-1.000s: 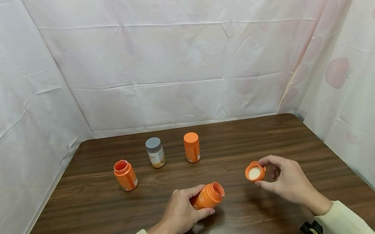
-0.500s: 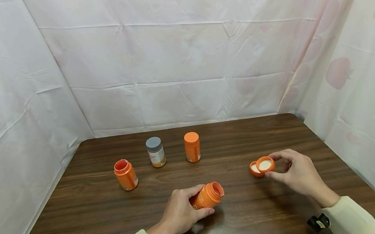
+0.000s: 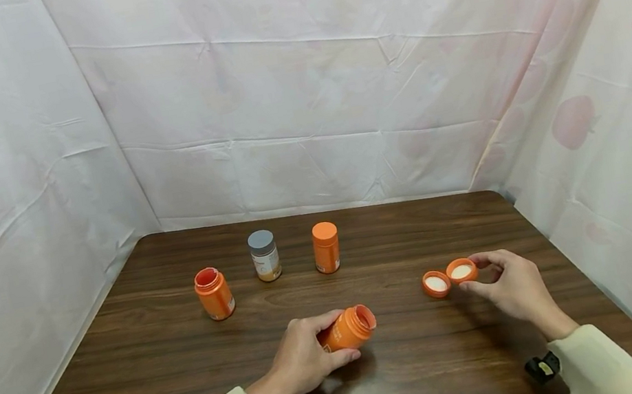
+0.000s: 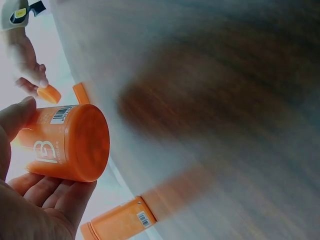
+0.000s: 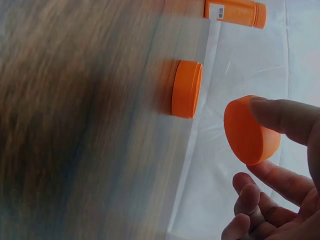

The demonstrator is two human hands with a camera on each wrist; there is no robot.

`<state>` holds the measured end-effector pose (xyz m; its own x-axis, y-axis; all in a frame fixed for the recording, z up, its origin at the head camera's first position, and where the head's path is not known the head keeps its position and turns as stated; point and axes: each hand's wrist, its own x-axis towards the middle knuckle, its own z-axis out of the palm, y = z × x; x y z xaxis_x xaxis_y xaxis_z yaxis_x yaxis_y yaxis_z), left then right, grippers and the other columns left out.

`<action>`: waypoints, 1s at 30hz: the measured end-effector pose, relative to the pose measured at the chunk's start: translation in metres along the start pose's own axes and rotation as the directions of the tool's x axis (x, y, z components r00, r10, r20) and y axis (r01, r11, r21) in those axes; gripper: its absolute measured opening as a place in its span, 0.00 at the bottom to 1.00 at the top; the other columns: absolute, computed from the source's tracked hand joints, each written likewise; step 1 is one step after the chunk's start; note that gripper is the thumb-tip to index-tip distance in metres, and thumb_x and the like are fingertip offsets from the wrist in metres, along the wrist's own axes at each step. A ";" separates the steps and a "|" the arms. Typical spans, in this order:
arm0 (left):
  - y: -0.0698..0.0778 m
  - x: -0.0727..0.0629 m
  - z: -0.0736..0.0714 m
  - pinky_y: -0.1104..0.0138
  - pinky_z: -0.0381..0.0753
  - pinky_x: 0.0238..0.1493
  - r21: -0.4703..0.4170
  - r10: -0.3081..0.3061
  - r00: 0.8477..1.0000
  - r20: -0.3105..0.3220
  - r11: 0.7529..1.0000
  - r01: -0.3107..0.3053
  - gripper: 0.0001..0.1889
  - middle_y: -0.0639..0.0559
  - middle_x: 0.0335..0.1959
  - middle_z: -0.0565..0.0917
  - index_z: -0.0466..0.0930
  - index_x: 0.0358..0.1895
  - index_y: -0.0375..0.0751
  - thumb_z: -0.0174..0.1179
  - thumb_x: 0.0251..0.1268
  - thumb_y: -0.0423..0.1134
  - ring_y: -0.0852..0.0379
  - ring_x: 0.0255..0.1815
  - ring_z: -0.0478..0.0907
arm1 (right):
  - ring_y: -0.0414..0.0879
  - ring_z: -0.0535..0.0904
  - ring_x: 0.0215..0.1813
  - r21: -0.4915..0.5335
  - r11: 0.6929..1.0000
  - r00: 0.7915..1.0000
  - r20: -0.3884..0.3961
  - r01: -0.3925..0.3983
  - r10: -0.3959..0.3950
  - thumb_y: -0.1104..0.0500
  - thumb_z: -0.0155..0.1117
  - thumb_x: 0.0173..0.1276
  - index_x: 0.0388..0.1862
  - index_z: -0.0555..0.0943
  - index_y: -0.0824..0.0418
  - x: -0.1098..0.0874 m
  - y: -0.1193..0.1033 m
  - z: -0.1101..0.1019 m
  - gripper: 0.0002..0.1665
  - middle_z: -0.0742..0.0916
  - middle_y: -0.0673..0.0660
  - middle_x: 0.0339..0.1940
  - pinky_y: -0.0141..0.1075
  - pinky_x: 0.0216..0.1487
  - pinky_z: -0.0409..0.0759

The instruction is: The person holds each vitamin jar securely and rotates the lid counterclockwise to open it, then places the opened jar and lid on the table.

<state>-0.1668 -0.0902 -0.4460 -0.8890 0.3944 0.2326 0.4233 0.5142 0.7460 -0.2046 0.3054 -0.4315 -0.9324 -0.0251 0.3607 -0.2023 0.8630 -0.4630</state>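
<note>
My left hand (image 3: pixel 304 360) grips an uncapped orange bottle (image 3: pixel 347 331), which tilts with its mouth up and to the right. In the left wrist view its base (image 4: pixel 92 142) faces the camera, a barcode on its side. My right hand (image 3: pixel 517 283) pinches an orange cap (image 3: pixel 462 270) by its edge between thumb and fingers, white inside facing up. The right wrist view shows this held cap (image 5: pixel 248 131) raised off the table. Just left of it, a second orange cap (image 3: pixel 436 284) lies on the table with its white liner up.
Another uncapped orange bottle (image 3: pixel 215 294) stands on the left of the brown table (image 3: pixel 409 376). Behind are a grey-lidded jar (image 3: pixel 265 255) and a capped orange bottle (image 3: pixel 326 247). White curtains (image 3: pixel 297 81) hang around the back and sides. A black band (image 3: pixel 543 368) is at the right wrist.
My right hand has moved to the right with its cap, away from the cap on the table, which now shows fully. My left hand and its bottle have hardly moved.
</note>
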 end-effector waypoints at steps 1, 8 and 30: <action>0.000 0.000 0.000 0.65 0.82 0.48 0.000 0.000 1.000 -0.001 1.000 0.000 0.35 0.50 0.54 0.87 0.82 0.64 0.40 0.81 0.52 0.48 0.64 0.46 0.83 | 0.49 0.80 0.39 -0.002 1.000 1.000 0.013 -0.010 0.010 0.46 0.84 0.54 0.53 0.87 0.61 0.001 0.001 0.000 0.31 0.87 0.58 0.47 0.39 0.37 0.75; 0.000 -0.001 -0.001 0.65 0.82 0.48 -0.006 -0.002 1.000 0.003 1.000 0.002 0.34 0.50 0.54 0.87 0.82 0.64 0.40 0.81 0.52 0.47 0.63 0.46 0.83 | 0.60 0.82 0.48 -0.001 0.997 0.991 0.111 -0.081 0.081 0.42 0.81 0.58 0.58 0.84 0.65 0.004 0.007 -0.002 0.37 0.86 0.64 0.52 0.54 0.45 0.80; -0.002 -0.002 -0.002 0.65 0.81 0.47 -0.013 -0.021 1.000 0.011 1.000 0.021 0.34 0.53 0.51 0.88 0.82 0.64 0.43 0.80 0.53 0.47 0.65 0.44 0.82 | 0.63 0.81 0.48 -0.085 0.979 0.942 0.267 -0.185 0.201 0.46 0.80 0.60 0.56 0.83 0.67 0.017 0.021 0.008 0.34 0.86 0.67 0.47 0.56 0.45 0.79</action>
<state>-0.1659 -0.0933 -0.4466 -0.8958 0.3919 0.2098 0.4019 0.5123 0.7590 -0.2268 0.3191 -0.4413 -0.9994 0.0151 0.0307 -0.0004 0.8925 -0.4510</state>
